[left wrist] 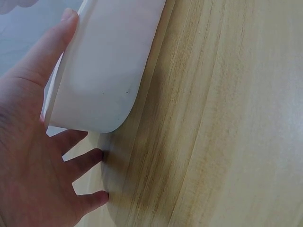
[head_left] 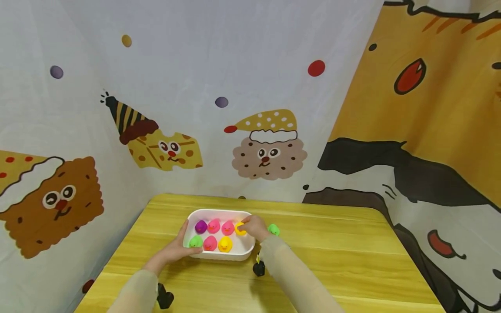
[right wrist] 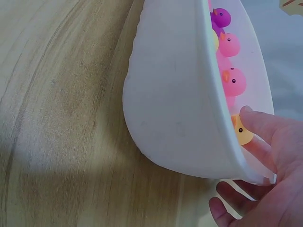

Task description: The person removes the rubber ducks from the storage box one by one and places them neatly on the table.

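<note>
Your right hand (head_left: 254,227) pinches a yellow duck (right wrist: 242,130) between thumb and fingertips, just inside the white tray (head_left: 217,256), at its right end. Your left hand (head_left: 181,247) rests on the tray's left end, thumb on the wall and the other fingers spread apart on the wooden table (head_left: 352,261). The pink ducks (right wrist: 233,80) sit very close beside your fingertips, so you might bump one and tip it over. A loose pinch could let the duck slip. A green duck (head_left: 273,229) waits outside the tray, just behind your right hand, and your wrist could knock it.
</note>
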### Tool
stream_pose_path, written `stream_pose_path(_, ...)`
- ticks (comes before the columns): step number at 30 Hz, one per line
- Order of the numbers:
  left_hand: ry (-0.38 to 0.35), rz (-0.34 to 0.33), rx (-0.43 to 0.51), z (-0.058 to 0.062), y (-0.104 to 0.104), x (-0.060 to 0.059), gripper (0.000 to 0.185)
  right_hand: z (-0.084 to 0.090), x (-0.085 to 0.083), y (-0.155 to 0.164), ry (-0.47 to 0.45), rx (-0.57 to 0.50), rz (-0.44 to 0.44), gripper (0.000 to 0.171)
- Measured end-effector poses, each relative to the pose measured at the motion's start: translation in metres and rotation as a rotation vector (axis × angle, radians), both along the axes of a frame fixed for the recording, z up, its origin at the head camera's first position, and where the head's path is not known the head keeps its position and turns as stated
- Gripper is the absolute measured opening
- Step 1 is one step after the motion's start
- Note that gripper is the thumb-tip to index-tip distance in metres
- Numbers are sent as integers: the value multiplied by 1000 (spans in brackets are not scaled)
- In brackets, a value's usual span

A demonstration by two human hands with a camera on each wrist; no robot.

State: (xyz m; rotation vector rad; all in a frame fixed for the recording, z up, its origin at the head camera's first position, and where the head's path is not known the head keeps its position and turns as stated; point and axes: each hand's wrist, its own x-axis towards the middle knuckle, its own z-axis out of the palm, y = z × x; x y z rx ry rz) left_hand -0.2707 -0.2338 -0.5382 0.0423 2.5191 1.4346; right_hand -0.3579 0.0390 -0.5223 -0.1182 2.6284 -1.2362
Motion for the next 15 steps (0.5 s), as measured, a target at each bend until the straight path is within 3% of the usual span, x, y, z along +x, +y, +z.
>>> stream_pose_path(15,10,-14,-17,-1,-1,-1,113,13,2,4,76,61,23,29)
